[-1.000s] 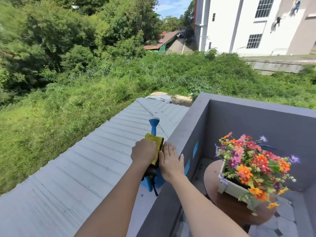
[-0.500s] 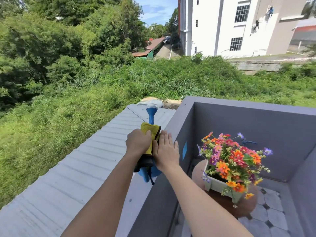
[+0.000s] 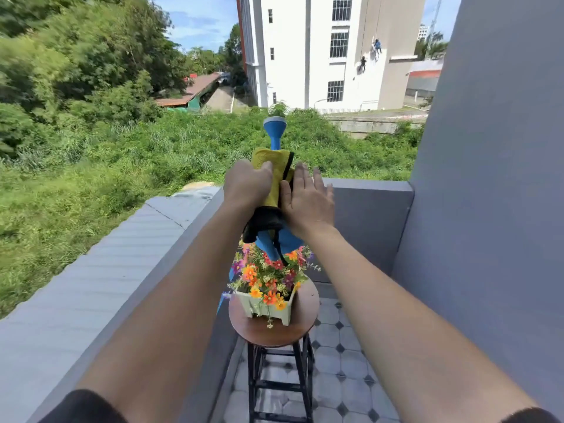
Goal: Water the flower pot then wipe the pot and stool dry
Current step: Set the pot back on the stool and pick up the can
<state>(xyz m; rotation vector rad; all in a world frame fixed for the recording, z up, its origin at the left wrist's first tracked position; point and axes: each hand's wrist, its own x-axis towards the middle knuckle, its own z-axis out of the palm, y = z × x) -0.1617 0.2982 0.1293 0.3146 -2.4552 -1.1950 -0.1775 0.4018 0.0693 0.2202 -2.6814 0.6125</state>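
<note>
1. Flower pot (image 3: 268, 305), pale green and square, sits on the far half of a round wooden stool (image 3: 274, 332) with black legs, near the middle of the tiled balcony floor (image 3: 341, 380); bright orange, red and purple flowers (image 3: 268, 273) rise from it
2. Blue watering can (image 3: 282, 239) is held up in the air above the flowers, its spout (image 3: 274, 129) pointing away toward the greenery
3. Yellow cloth (image 3: 271, 175) with a black edge is draped over the can's top
4. Left hand (image 3: 247, 184) is curled closed over the cloth, apparently gripping the can's handle beneath, though the cloth hides it
5. Right hand (image 3: 308, 199) lies flat, fingers spread, against the can's right side
6. Grey parapet wall (image 3: 372, 209) stands just behind
</note>
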